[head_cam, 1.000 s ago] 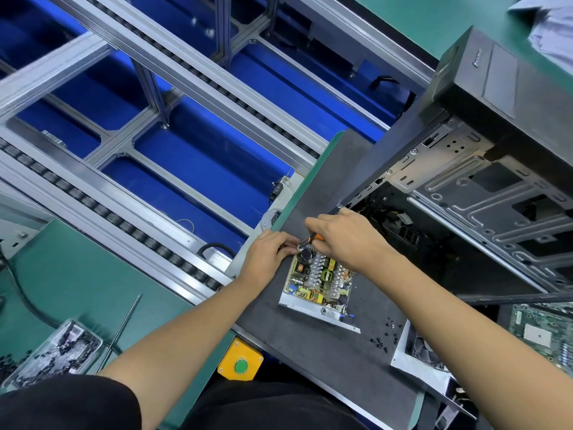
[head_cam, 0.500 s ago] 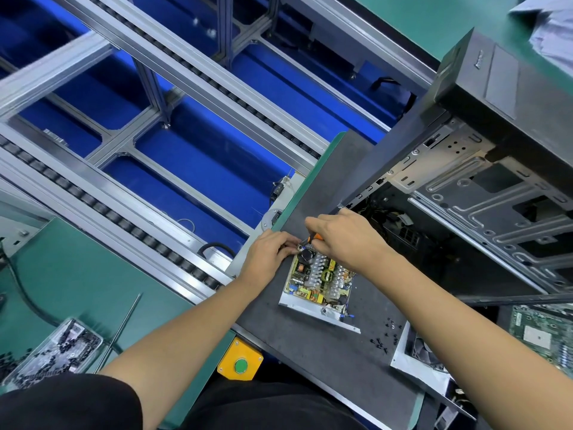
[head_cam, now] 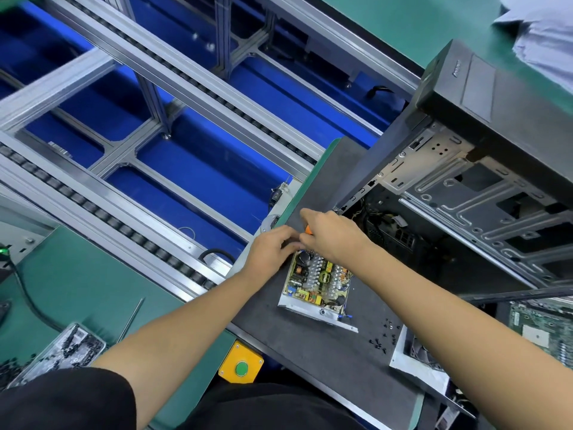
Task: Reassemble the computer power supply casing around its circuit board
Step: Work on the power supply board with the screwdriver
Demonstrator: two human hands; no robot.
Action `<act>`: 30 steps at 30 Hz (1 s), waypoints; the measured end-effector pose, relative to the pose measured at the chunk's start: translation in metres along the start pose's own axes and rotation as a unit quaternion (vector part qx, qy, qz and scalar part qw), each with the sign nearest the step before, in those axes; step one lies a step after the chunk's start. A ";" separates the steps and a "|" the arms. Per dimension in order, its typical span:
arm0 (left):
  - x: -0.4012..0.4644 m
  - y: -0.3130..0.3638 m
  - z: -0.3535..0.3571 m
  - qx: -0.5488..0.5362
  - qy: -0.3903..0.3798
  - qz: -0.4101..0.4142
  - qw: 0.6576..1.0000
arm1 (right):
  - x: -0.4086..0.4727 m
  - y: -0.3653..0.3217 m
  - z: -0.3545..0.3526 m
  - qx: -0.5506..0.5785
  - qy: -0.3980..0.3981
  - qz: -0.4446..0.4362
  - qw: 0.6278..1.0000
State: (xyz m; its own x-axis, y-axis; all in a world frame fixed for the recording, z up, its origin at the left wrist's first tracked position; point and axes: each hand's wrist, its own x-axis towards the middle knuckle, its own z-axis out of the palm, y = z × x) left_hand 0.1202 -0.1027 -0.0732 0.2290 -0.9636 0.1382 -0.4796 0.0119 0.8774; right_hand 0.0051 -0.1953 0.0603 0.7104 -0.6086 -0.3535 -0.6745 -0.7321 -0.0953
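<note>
I am viewing the circuit board point(head_cam: 316, 279) lying in its open metal casing base point(head_cam: 313, 312) on the dark table point(head_cam: 310, 352), beside the open computer tower point(head_cam: 465, 187). My right hand point(head_cam: 333, 235) is gripping an orange-handled tool point(head_cam: 308, 228), fingers curled round it, at the board's far edge. My left hand point(head_cam: 273, 248) is resting there too, fingers curled; whether they are pinching anything, I cannot tell. Loose screws point(head_cam: 384, 336) are lying near the casing.
</note>
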 end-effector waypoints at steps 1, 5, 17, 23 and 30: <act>0.001 0.000 0.000 0.011 -0.001 -0.001 1.000 | -0.001 0.000 0.000 -0.020 0.010 -0.012 1.000; 0.004 -0.002 -0.006 0.045 -0.031 0.001 0.999 | -0.006 0.005 -0.008 -0.126 0.050 -0.118 0.984; 0.020 0.007 -0.012 0.067 -0.085 -0.016 0.994 | 0.002 0.007 -0.015 -0.251 0.036 -0.166 0.953; 0.025 0.012 -0.017 0.041 -0.108 -0.029 0.993 | -0.001 0.018 -0.015 -0.228 0.024 -0.246 0.942; 0.035 0.023 -0.027 0.019 -0.173 -0.023 0.984 | 0.002 0.017 -0.015 -0.204 0.017 -0.146 0.968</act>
State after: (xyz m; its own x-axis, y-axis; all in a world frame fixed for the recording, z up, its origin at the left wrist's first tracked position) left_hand 0.1405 -0.1291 -0.0357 -0.0475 -0.9963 -0.0719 -0.5084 -0.0379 0.8603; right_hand -0.0022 -0.2132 0.0716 0.8704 -0.3614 -0.3345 -0.3131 -0.9304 0.1905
